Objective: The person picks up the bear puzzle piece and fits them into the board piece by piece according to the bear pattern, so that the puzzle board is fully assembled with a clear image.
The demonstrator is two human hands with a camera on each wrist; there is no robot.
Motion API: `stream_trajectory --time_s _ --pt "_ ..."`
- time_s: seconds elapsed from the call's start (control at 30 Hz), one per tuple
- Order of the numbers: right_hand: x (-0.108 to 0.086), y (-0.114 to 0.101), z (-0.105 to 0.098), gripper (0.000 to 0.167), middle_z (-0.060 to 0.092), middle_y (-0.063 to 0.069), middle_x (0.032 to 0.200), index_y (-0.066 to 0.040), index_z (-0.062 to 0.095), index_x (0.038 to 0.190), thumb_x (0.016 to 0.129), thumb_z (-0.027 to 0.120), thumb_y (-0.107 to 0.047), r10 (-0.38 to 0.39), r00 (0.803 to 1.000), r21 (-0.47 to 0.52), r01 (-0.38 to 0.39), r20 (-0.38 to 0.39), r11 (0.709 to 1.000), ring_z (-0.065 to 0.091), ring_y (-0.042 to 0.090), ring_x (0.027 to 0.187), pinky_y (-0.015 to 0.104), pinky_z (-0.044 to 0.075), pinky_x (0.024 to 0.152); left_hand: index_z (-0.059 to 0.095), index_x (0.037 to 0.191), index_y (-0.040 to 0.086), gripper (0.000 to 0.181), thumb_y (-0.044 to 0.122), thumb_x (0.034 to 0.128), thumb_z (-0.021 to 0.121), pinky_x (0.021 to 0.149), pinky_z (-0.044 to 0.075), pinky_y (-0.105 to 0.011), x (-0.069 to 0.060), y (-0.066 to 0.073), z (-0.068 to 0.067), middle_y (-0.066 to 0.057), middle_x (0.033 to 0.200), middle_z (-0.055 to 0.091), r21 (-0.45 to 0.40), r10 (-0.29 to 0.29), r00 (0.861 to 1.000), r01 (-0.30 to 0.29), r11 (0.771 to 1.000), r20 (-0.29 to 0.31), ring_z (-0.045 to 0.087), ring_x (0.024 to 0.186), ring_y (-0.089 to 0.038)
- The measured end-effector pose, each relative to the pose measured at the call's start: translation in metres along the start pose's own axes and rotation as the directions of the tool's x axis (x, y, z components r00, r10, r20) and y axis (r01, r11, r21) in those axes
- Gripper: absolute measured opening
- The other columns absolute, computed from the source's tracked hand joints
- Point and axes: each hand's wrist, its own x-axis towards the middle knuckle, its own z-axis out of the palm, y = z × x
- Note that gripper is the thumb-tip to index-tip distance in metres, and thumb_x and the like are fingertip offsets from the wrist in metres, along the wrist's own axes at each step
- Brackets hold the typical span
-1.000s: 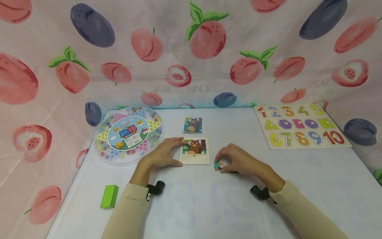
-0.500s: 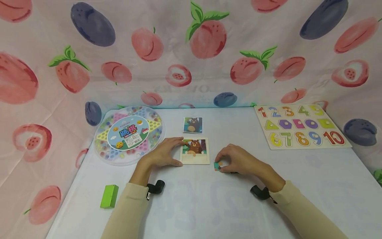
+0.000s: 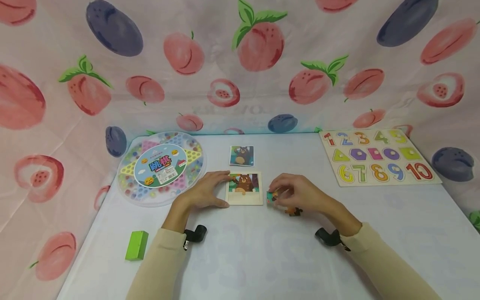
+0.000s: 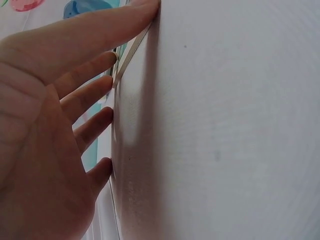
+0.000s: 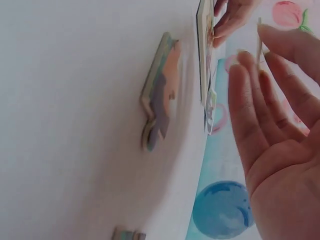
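My right hand [image 3: 300,192] pinches a small teal and orange puzzle piece [image 3: 271,197] between thumb and fingers, just right of the wooden puzzle board [image 3: 245,200]. In the right wrist view the held piece [image 5: 259,42] shows as a thin edge. The board bears a brown bear picture in its upper part, with bare wood below. My left hand [image 3: 204,191] rests at the board's left side, fingers extended, with the thumb [image 4: 125,22] at its near corner. Under my right hand another puzzle piece [image 3: 293,211] lies on the table; the right wrist view shows it close up [image 5: 162,92].
A bear picture card [image 3: 241,156] lies behind the board. At the back left is a round Chinese checkers set [image 3: 125,196], at the back right a wooden number board [image 3: 335,179]. A green block [image 3: 136,246] sits left of my left forearm. Fruit-patterned cloth [image 3: 255,91] hangs behind.
The right hand has risen from the table and moved slightly away from me with its puzzle piece, uncovering the loose piece below. The left hand stays at the board.
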Motion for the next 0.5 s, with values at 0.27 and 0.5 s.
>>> stream_trajectory --time_s 0.27,0.5 --pt "0.008 -0.006 0.002 0.025 0.067 0.009 0.127 -0.008 0.077 0.114 0.089 0.075 -0.004 0.029 0.999 0.07 -0.027 -0.029 0.997 0.072 0.019 0.105 0.022 0.062 0.082 0.05 0.15 0.013 0.08 0.028 0.0799 0.086 0.129 0.022 -0.057 -0.001 0.002 -0.001 -0.004 0.169 0.031 0.004 0.002 1.0 -0.002 1.0 0.001 0.022 0.158 -0.032" --pt "0.019 -0.01 0.006 0.03 0.067 0.01 0.131 -0.006 0.076 0.118 0.088 0.077 -0.006 0.048 0.999 0.073 -0.048 0.003 0.996 0.073 0.023 0.108 0.024 0.062 0.084 0.049 0.151 0.014 0.08 0.027 0.081 0.084 0.129 0.022 -0.059 -0.001 0.0 -0.003 -0.005 0.17 0.03 0.007 0.004 1.0 -0.004 1.0 0.02 0.021 0.158 -0.033"
